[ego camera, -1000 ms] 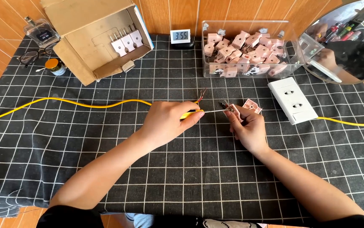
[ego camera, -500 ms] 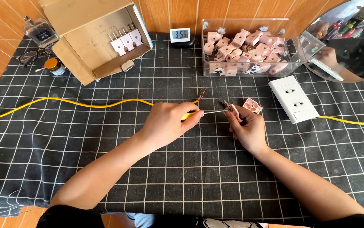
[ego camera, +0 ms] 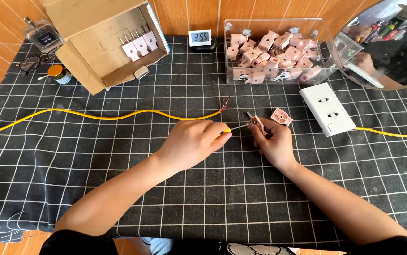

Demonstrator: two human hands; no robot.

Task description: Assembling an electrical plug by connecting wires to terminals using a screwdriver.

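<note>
A desk (ego camera: 94, 189) draped in black cloth with a white grid carries everything. A long yellow cable (ego camera: 94, 115) snakes from the left edge toward the middle, its stripped copper end lifted near the centre. At the back left corner an open cardboard box (ego camera: 94, 52) holds 3 pink plugs; at the back right a clear plastic bin (ego camera: 279, 52) is heaped with more. A white rectangular socket block (ego camera: 328, 109) lies near the right edge.

The left hand (ego camera: 191, 144) is curled around a yellow-handled screwdriver (ego camera: 234, 128), whose thin metal shaft lies almost level, long axis left to right, tip pointing right into a small pink plug body (ego camera: 259, 123). The right hand (ego camera: 274, 144) pinches that plug between fingertips, its metal prongs pointing to the back edge. A loose pink plug cover (ego camera: 281, 116) lies just beside the right hand.
</note>
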